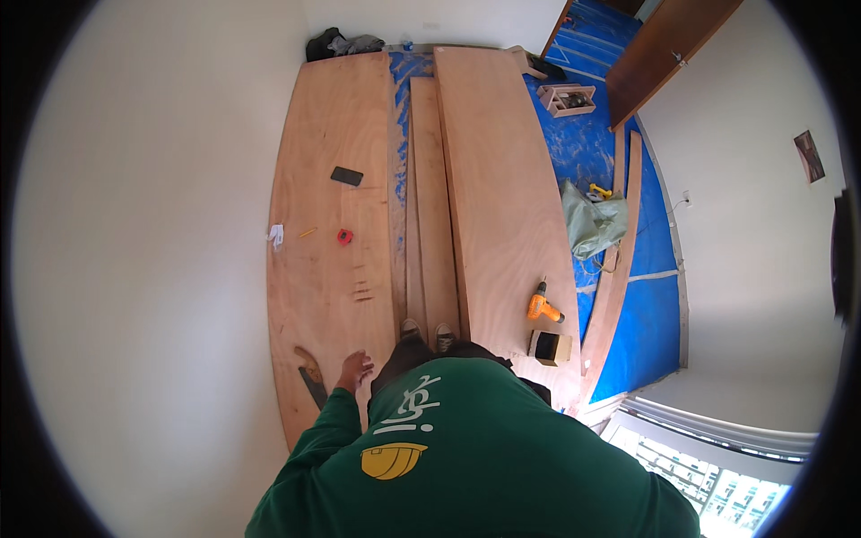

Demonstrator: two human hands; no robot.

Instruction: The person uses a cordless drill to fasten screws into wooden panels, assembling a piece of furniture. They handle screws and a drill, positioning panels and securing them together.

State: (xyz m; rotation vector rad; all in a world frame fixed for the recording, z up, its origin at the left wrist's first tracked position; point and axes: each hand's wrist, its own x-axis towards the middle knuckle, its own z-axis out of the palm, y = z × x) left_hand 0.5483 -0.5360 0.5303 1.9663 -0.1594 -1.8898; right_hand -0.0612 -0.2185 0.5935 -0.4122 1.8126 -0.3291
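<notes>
My left hand [356, 369] hovers over or rests on the near part of the left wooden panel [323, 296]; whether it touches, I cannot tell. Its fingers look loosely bent and apart, with nothing visible in them. Just left of it lies a handsaw [310, 377] with a wooden handle and dark blade. Farther along that panel are a red tape measure [345, 237], a yellow pencil [308, 232], a crumpled white item [276, 235] and a black phone [347, 177]. My right hand is out of sight, hidden by my green-sleeved body.
On the right panel [493, 161] stand an orange cordless drill [543, 305] and an open cardboard box [550, 348]. Narrow boards [434, 179] lie between the panels. Beyond, a green bag [594, 224], long strips [615, 278] and a wooden tool tote [568, 100] sit on blue floor sheeting [641, 314].
</notes>
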